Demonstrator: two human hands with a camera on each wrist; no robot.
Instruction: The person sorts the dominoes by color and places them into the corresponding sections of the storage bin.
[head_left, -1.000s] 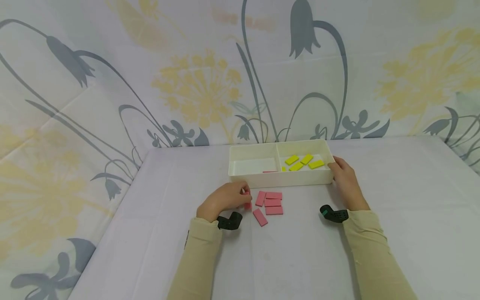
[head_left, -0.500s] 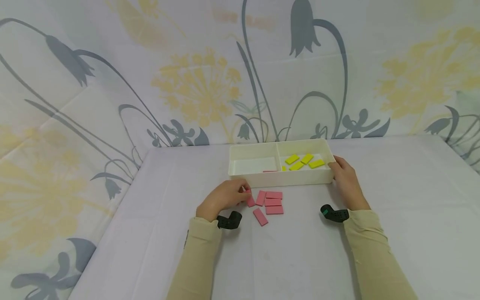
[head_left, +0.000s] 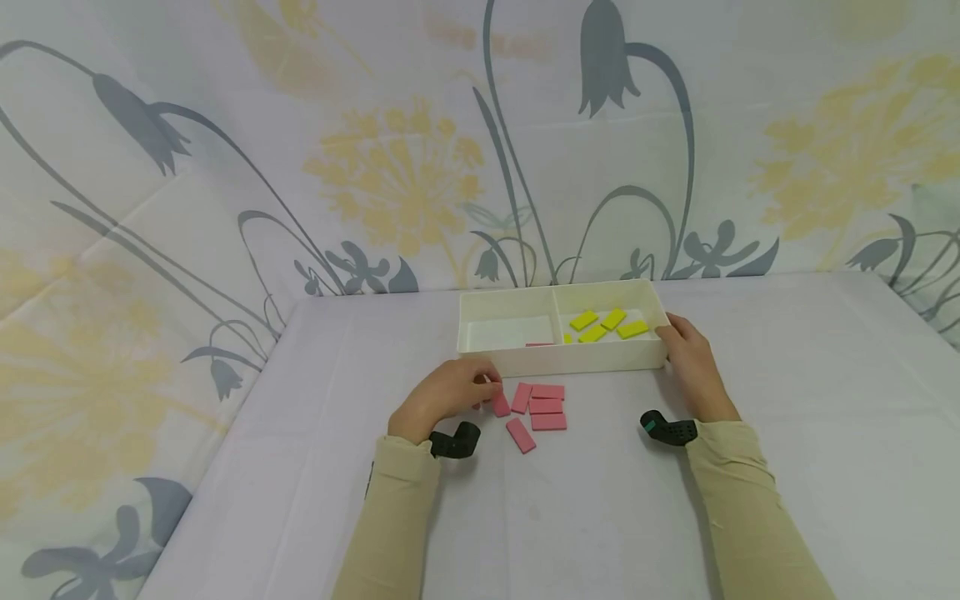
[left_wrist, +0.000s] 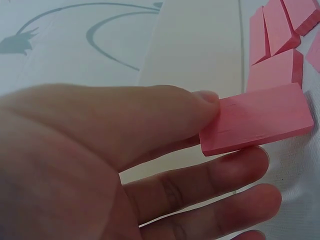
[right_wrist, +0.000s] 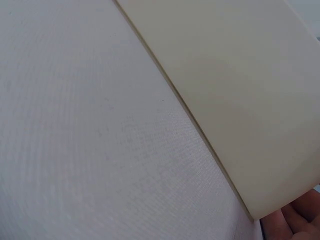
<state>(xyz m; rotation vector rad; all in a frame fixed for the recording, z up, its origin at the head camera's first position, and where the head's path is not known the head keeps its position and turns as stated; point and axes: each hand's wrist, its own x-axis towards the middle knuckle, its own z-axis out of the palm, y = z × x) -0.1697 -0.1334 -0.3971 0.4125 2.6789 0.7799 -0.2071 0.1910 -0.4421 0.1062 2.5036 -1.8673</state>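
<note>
In the head view my left hand [head_left: 447, 396] is in front of the white divided box [head_left: 570, 358], left of the loose pink blocks. It pinches one flat pink block [left_wrist: 257, 120] by its near end, thumb on top and index finger underneath, as the left wrist view shows. Several other pink blocks [head_left: 547, 407] lie on the cloth to the right of it. My right hand [head_left: 693, 367] grips the right end of the box, thumb at the rim. In the right wrist view its curled fingers [right_wrist: 302, 220] are partly hidden behind the box corner.
Several yellow blocks [head_left: 592, 332] lie in the box's right compartment. A pink block [head_left: 539, 343] shows just above the front wall in the left compartment. White cloth [head_left: 585, 517] covers the table, and a flower-patterned curtain [head_left: 420, 167] hangs behind the box.
The pink block in my left hand has turned, so more of its face shows in the head view. That hand has shifted slightly left. My right hand stays at the box.
</note>
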